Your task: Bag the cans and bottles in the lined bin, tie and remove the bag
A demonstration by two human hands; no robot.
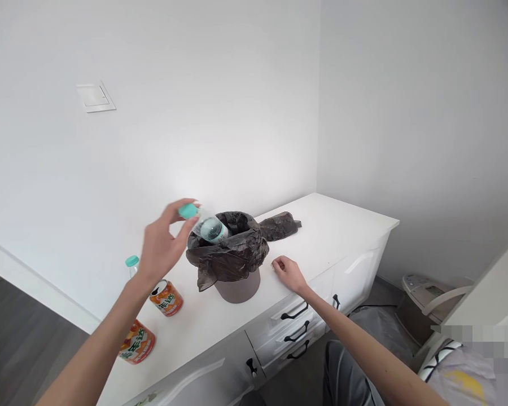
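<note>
1 bottle [209,228] slants at the black liner's [232,262] mouth, pinched near its cap [188,211] by your left hand [163,242]; angle it clear of the folds (your right hand [290,273], 4 o'clock, curls loosely, visibly holding nothing).

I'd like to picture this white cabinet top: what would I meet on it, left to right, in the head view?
Nearer orange can, farther orange can, bag-lined bin, black plastic bundle.
</note>
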